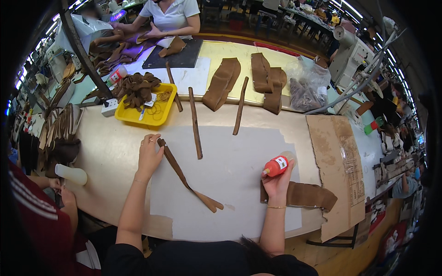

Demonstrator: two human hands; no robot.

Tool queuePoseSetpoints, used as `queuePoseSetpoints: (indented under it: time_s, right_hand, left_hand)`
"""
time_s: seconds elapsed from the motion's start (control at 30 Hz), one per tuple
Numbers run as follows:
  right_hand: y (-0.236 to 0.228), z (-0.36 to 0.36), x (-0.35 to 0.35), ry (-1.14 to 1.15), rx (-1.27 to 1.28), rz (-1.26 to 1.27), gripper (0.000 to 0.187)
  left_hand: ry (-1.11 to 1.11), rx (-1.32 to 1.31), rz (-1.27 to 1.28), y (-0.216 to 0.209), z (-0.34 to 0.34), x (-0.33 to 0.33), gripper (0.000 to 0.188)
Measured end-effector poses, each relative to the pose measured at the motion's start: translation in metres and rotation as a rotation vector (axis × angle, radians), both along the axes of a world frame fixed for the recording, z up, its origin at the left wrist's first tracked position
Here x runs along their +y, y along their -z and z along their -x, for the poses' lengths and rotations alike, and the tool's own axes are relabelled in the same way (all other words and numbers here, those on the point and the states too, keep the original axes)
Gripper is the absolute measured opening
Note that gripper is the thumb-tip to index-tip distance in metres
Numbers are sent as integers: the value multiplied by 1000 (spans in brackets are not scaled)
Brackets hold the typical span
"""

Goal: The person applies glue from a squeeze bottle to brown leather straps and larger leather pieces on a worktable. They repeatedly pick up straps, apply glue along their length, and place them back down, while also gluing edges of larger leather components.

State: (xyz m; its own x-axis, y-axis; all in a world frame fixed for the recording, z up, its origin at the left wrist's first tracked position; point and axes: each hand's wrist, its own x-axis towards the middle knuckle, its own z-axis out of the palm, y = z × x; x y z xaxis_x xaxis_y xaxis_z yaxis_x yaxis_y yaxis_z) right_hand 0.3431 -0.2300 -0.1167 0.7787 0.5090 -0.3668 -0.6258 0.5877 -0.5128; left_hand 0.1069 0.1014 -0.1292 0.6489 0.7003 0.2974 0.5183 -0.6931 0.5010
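Head view: nearest you, a wide brown band (309,196) runs beneath your right forearm (275,225). Your right hand (277,185) is wrapped around a red squeeze bottle (276,166), nozzle pointing left. On the grey sheet (244,170), a narrow brown strip (174,163) slants away; your left hand (149,154) appears to pinch its far end. Beyond sits a yellow tray (138,118). You seem to be steadying the strip, bottle ready; bringing the nozzle over it would call for a firm pinch.

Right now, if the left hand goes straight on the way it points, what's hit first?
Most likely the yellow tray, just past the brown strip at the fingertips of the left hand, though depth is unclear.
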Motion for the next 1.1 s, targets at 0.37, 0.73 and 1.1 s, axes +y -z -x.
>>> queuePoseSetpoints:
  time_s: [0.37, 0.73, 1.1]
  right_hand:
    - [-5, 2, 2, 14, 0, 25, 59]
    - [0, 1, 0, 18, 22, 17, 58]
    - [-2, 1, 1, 10, 5, 25, 58]
  left_hand:
    - [-81, 55, 36, 16, 42, 1, 40]
    - [-115, 41, -174, 41, 43, -6, 29]
    - [-153, 66, -176, 40, 40, -10, 29]
